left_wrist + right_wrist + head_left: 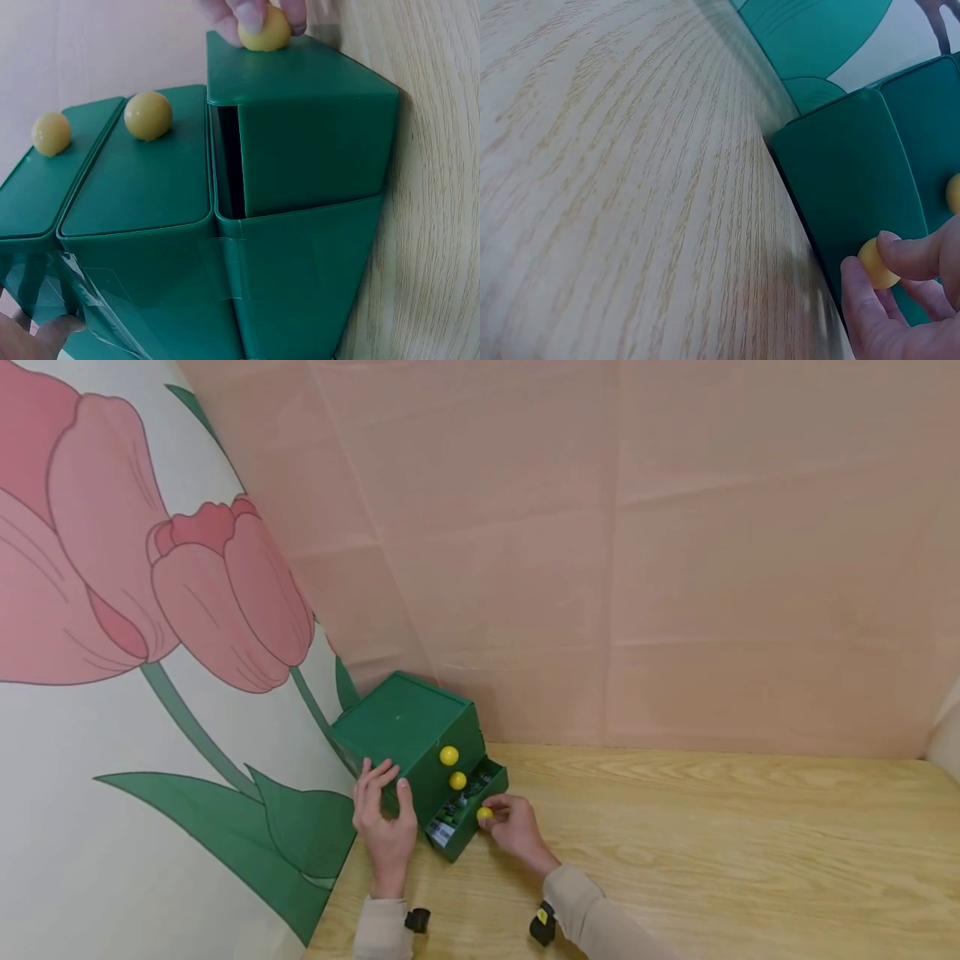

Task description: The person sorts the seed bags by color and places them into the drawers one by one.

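A green drawer cabinet (pixel 401 714) with round yellow knobs stands on the table by the wall. Its bottom drawer (pixel 467 827) is pulled out, and some small items, too small to tell apart, lie inside. My right hand (pixel 517 831) pinches that drawer's yellow knob (pixel 876 264) between thumb and fingers. My left hand (pixel 384 822) rests on the cabinet's near side and top edge, fingers spread; in the left wrist view its thumb and fingers touch the side by clear tape (pixel 97 300). The middle knob (pixel 148 115) and top knob (pixel 52 134) are on closed drawers.
The wood-grain table (pixel 712 843) extends to the right of the cabinet. A wall with printed tulips (pixel 232 593) rises close at the left. Behind the cabinet hangs a creased pinkish sheet (pixel 615 552).
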The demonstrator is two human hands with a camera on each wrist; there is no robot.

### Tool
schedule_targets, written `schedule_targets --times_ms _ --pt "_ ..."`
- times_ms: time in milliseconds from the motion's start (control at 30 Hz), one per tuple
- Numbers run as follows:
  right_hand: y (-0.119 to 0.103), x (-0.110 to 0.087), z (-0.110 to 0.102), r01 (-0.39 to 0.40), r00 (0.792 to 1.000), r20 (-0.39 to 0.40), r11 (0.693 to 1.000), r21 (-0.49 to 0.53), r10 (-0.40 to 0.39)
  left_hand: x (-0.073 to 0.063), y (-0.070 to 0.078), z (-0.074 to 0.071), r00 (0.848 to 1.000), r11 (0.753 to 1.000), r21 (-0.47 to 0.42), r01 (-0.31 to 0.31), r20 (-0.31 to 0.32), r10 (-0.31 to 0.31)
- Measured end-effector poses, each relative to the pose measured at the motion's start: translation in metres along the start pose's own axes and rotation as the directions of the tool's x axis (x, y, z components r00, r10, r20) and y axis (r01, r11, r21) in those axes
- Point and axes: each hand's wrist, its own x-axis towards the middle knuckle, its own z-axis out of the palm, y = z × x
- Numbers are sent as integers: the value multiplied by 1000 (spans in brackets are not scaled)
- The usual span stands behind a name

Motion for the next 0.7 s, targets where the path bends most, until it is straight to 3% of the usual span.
schedule_targets --times_ms 700 --pt "-3 6 5 1 1000 -13 1000 -10 -2 0 -3 0 1000 1000 -6 -10 -6 10"
